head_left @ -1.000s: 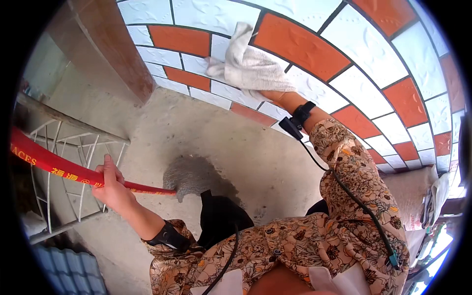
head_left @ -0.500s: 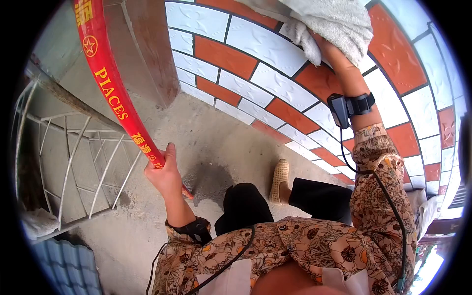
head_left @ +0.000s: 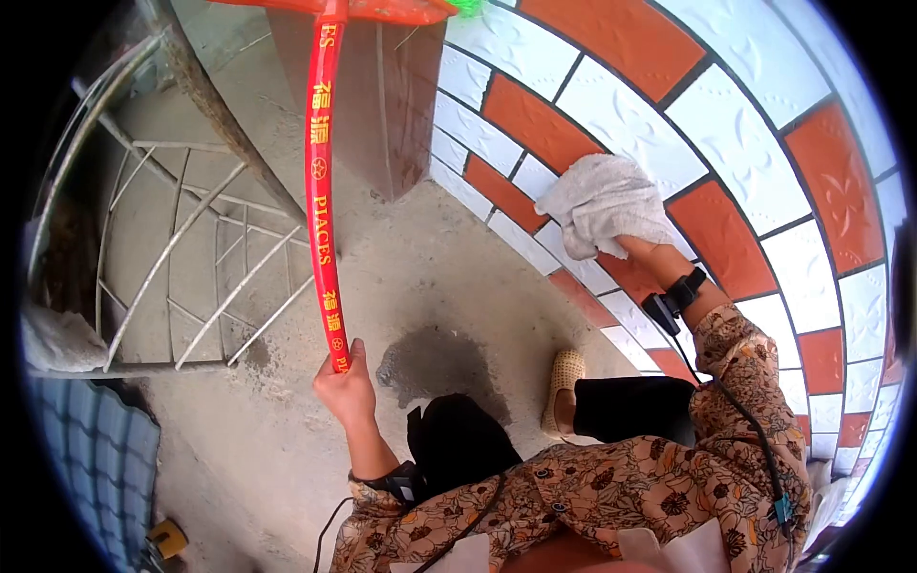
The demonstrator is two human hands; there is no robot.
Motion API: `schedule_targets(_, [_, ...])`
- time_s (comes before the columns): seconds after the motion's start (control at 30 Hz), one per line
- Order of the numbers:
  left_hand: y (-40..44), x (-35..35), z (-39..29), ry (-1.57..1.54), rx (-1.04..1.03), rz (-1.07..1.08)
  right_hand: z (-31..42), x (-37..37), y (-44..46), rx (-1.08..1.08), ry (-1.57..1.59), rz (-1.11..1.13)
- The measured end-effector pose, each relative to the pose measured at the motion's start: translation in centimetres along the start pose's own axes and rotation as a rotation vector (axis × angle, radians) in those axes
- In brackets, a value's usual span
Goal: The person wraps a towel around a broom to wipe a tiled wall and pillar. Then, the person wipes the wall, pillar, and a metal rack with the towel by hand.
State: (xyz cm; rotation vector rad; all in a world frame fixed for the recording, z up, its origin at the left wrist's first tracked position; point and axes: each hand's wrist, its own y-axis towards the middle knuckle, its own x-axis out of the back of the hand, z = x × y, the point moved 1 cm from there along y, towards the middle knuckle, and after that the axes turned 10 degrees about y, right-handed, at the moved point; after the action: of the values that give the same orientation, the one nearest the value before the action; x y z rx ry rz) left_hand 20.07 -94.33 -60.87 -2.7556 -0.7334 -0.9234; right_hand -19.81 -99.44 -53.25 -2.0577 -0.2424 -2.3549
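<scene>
My left hand (head_left: pixel 346 390) is closed around the lower part of a red broom handle (head_left: pixel 321 181) with yellow lettering. The handle runs upward to the broom's orange-red head (head_left: pixel 392 10), where a bit of green bristle (head_left: pixel 466 7) shows at the top edge. Over on the right, my right hand (head_left: pixel 638 246) is mostly covered by a pale grey towel (head_left: pixel 607 196). It holds the towel against the tiled wall (head_left: pixel 735 143), and its fingers are hidden in the cloth.
A metal frame of thin bars (head_left: pixel 205 258) stands at the left, with a worn pole (head_left: pixel 215 100) across it. Blue corrugated sheeting (head_left: pixel 91 468) lies below. A brown pillar (head_left: pixel 353 105) meets the wall. A dark wet patch (head_left: pixel 444 368) marks the concrete floor.
My right hand has brought the towel down to a lower part of the wall. The broom has swung more upright in view, and its head now shows at the top.
</scene>
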Motion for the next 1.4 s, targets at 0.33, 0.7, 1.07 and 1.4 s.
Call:
schedule_targets(0.33, [1.6, 6.8, -4.9, -0.445, -0.015, -0.131, 7.6, -0.7, 25.7, 0.211, 0.176, -0.539])
schedule_targets(0.7, [0.7, 8.4, -3.3, -0.374, -0.158, -0.395, 5.2, -24.6, 23.0, 0.344, 0.071, 0.283])
schedule_targets(1.07, [2.2, 8.9, -2.9, -0.457, -0.074, -0.364, 4.3, -6.6, 7.5, -0.281, 0.682, 0.897])
schedule_targets(1.4, [1.6, 6.8, -3.6, -0.365, -0.099, -0.289, -1.4, -15.2, 7.7, 0.684, -0.519, 0.219])
